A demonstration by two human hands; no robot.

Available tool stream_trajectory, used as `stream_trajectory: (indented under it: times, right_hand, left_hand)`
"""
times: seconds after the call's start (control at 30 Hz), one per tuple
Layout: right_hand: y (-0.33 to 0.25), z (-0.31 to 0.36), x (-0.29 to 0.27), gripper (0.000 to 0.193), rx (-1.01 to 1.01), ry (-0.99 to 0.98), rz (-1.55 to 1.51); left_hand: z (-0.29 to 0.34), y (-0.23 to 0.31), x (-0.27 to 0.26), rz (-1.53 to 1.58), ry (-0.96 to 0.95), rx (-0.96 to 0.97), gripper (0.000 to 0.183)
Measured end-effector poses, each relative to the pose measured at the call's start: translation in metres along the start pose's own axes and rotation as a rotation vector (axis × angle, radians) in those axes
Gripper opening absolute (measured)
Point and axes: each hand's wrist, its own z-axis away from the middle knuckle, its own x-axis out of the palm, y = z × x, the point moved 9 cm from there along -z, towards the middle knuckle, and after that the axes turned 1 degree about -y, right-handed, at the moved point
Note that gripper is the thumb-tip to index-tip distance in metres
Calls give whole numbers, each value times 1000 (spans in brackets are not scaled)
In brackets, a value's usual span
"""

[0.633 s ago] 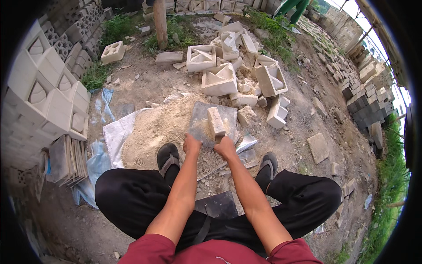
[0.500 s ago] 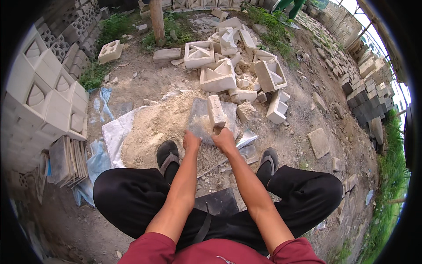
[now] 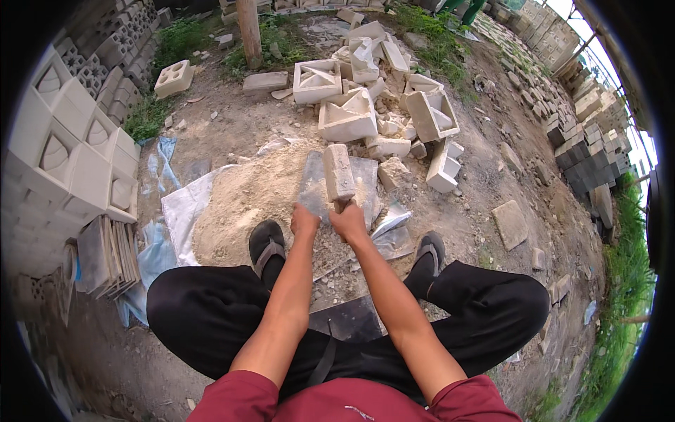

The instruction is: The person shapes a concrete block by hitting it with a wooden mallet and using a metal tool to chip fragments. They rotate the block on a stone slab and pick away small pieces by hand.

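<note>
My right hand [image 3: 349,222] is closed around the short handle of a mallet with a long, dust-coated block head [image 3: 339,172]. The head is over a flat grey plate [image 3: 365,174]; whether the two touch, I cannot tell. Just left of it, my left hand [image 3: 304,220] is closed at the plate's near edge, and its fingertips are mostly hidden. A heap of pale, crumbly powder [image 3: 242,200] lies beside and under the plate, on a white sheet [image 3: 184,214].
Broken cream blocks [image 3: 348,116] are piled beyond the plate. Patterned blocks [image 3: 84,155] are stacked at the left, above leaning thin boards [image 3: 105,257]. A wooden post [image 3: 249,35] stands at the back. My sandalled feet [image 3: 267,243] flank the work area. A dark slab [image 3: 351,320] lies between my legs.
My right hand has shifted slightly left with the mallet, whose head now appears larger and nearer to the view. My left hand stays at the plate's edge.
</note>
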Motion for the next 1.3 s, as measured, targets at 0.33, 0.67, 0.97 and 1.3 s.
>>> stream_trajectory:
  times: [0.33,0.67,0.97,1.3]
  right_hand:
    - [-17,7,20,48,-29,-82,123]
    - [-11,-23,-15,54,34,-143,46]
    - [47,-43,-34,47,56,-198,327]
    - [44,-27,-21,42,38,-45,235]
  left_hand:
    - [-6,-9,-6,-23,15,-13,69]
    - [-1,-7,-7,-39,6,-13,75]
    - [-4,6,-1,-81,-10,-7,59]
    - [-2,9,-3,-111,-51,-15,61]
